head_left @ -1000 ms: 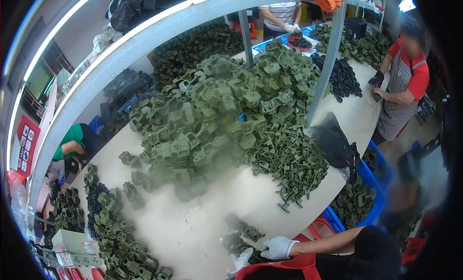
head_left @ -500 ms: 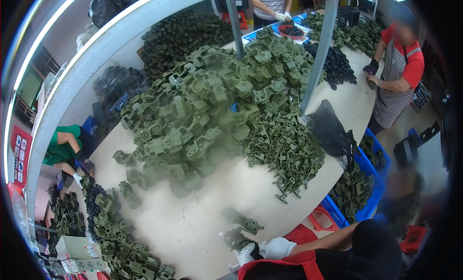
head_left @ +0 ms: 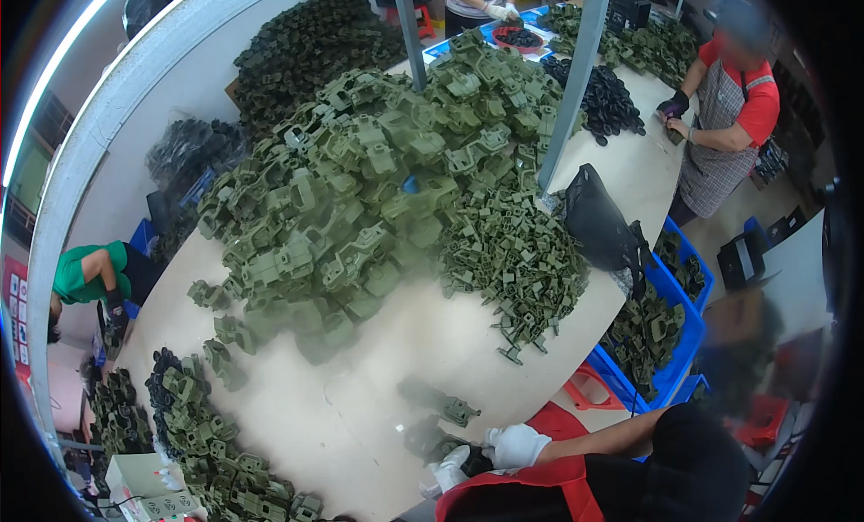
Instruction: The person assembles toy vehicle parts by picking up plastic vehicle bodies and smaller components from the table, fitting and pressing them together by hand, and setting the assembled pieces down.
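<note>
Low in the picture, my two white-gloved hands are close together at the table's near edge. My left hand [head_left: 450, 469] is closed on a dark plastic piece [head_left: 477, 461], which shows between the gloves. My right hand [head_left: 516, 446] has its fingers bent together against the right side of that piece; what its fingertips grip is hidden. Just beyond my left hand is an olive-green moulded part [head_left: 436, 443], blurred, its contact with the glove unclear. A second green part [head_left: 461, 411] lies a little farther off on the table.
A large heap of green moulded parts [head_left: 360, 180] covers the table's middle, with smaller green pieces [head_left: 522, 261] at its right. More parts [head_left: 207, 432] line the left edge. A black bag [head_left: 598, 220], metal post [head_left: 576, 90] and blue crates [head_left: 679, 346] stand right. Co-workers handle parts around the table.
The view has shifted, so the heap sits farther left and higher. My hands remain together at the dark piece. The green-shirted person at left has drawn a hand back from the parts.
</note>
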`<state>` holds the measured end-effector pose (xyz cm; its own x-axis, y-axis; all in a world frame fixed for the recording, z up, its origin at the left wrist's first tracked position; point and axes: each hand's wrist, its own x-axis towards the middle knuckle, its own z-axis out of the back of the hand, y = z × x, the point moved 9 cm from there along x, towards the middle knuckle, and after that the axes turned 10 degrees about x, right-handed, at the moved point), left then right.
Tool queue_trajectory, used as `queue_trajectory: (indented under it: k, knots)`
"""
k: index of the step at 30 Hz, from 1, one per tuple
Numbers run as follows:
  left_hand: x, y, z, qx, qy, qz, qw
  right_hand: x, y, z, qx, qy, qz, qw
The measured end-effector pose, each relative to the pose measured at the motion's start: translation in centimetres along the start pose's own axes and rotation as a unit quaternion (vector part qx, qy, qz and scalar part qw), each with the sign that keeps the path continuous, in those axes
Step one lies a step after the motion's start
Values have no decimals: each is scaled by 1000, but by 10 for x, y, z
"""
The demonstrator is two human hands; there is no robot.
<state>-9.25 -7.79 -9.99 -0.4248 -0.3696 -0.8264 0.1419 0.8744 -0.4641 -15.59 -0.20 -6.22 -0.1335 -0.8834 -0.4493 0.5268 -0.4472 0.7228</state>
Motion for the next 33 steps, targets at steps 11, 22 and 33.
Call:
queue_trajectory:
  k: [11, 22, 33]
  knots:
    - [-11, 7, -17, -26, 9, 9, 1000, -1, 15, 49, 112, 26, -74, 991]
    - [-59, 7, -41, 31, 39, -20, 999, -27, 20, 90, 93, 54, -11, 994]
    - [-52, 15, -55, 139, -47, -108, 983, -75, 7, 111, 154, -95, 57, 982]
